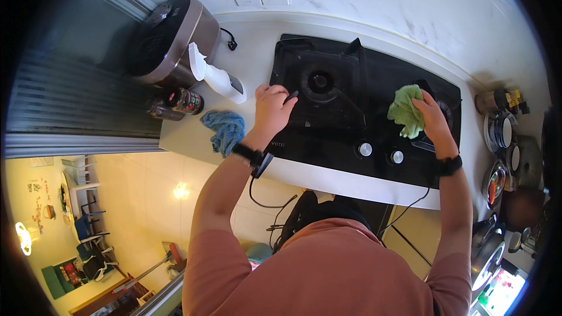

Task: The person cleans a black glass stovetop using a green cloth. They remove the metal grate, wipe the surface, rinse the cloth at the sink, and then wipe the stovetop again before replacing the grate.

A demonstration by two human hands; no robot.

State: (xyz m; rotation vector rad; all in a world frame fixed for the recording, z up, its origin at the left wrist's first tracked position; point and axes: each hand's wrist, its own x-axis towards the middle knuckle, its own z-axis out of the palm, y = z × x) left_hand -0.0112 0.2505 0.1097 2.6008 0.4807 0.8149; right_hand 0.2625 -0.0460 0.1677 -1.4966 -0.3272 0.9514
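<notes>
My left hand [273,107] is closed around one arm of the black pan support [365,92] at the left side of the gas hob [316,140]. In my right hand [432,116] is a crumpled green cloth [407,109], held over the hob's right burner, which the cloth and hand partly hide. The left burner [320,80] lies between my hands. A blue cloth [226,129] lies on the worktop left of the hob, below a white spray bottle [221,81]. Two metal knobs [365,149] are at the hob's front.
A rice cooker [175,39] stands at the back left, with its plug [232,44] on the worktop and jars [186,101] in front. Stacked dishes [498,131], a bowl with an orange item [494,184] and pans [489,245] line the right side. Cables hang from both wristbands.
</notes>
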